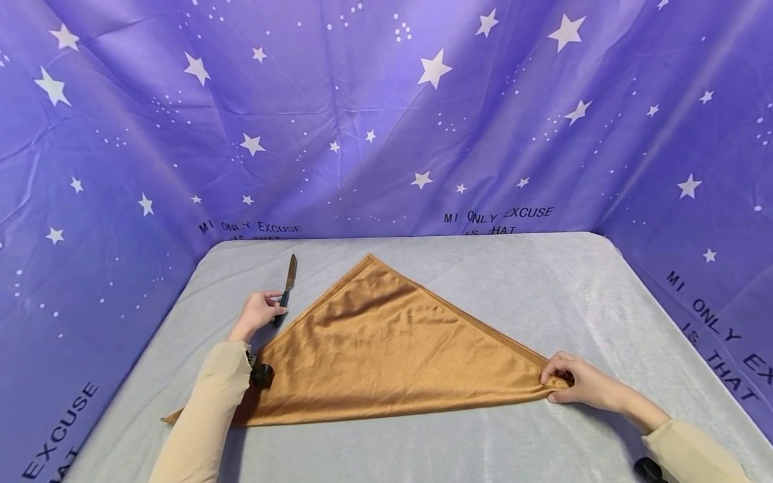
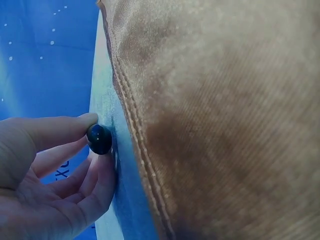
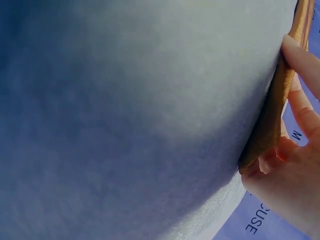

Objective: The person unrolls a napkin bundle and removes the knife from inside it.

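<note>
An orange-brown satin cloth [image 1: 386, 342], folded into a triangle, lies with its peak pointing away from me. Left of the peak, my left hand [image 1: 258, 312] pinches the dark handle of a knife [image 1: 291, 274] between thumb and fingers; the blade points to the far side. In the left wrist view the handle's rounded end [image 2: 99, 139] shows beside the cloth's stitched hem [image 2: 142, 155]. My right hand [image 1: 584, 384] grips the cloth's right corner, and the right wrist view shows fingers and thumb around the folded edge [image 3: 272, 112]. My left forearm covers part of the left corner.
A table with a pale grey plush cover [image 1: 483, 443] bears everything. Purple curtains [image 1: 362, 87] with white stars and printed words hang behind it and at both sides. Black wrist cameras [image 1: 262, 374] sit at both cuffs.
</note>
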Tool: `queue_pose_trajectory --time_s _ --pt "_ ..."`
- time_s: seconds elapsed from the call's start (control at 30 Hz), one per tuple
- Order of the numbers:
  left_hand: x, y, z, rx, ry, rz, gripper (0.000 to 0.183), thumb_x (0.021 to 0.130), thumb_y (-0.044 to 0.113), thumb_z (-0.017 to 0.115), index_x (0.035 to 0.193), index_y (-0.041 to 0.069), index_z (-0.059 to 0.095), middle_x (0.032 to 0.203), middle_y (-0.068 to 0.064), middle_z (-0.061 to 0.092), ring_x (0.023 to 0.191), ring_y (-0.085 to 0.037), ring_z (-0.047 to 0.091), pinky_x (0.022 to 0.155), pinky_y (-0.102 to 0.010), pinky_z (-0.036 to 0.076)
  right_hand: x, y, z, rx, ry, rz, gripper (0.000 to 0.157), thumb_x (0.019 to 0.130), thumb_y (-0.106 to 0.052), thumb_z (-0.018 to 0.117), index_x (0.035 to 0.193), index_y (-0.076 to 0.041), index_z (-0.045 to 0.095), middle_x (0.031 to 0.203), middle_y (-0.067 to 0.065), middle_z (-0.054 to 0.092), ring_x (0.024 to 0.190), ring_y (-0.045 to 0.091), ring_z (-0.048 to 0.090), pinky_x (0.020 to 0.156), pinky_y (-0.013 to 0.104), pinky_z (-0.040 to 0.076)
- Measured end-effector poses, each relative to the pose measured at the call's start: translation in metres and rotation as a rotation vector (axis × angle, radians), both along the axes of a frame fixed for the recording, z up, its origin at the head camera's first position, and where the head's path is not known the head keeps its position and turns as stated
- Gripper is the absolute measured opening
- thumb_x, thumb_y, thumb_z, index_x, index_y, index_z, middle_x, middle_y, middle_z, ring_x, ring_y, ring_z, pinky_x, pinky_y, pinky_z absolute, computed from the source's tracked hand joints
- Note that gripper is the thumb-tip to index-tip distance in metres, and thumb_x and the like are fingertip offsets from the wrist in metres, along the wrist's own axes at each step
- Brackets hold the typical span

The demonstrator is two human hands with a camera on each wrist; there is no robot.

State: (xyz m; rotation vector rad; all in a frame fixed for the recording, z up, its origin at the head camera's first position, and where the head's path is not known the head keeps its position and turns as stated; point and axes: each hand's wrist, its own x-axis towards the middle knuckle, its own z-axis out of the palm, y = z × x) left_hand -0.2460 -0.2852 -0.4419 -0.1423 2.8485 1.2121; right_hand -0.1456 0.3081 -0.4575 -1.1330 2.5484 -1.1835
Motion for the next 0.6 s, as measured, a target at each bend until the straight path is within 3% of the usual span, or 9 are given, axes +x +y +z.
queue_pose_trajectory --time_s 0.6 --pt "-0.0028 -0.0028 0.0003 0.06 -0.067 -0.015 0.042 0.079 0.003 0.061 0.117 -0.011 0.05 0.083 -0.016 0.058 0.062 -0.013 0.055 0.059 -0.029 0.049 0.001 -0.0003 0.0011 0.006 0.01 -0.008 0.025 0.068 -0.003 0.072 0.085 -0.013 0.058 0.087 0.002 0.052 0.081 0.004 0.044 0.065 0.021 0.035"
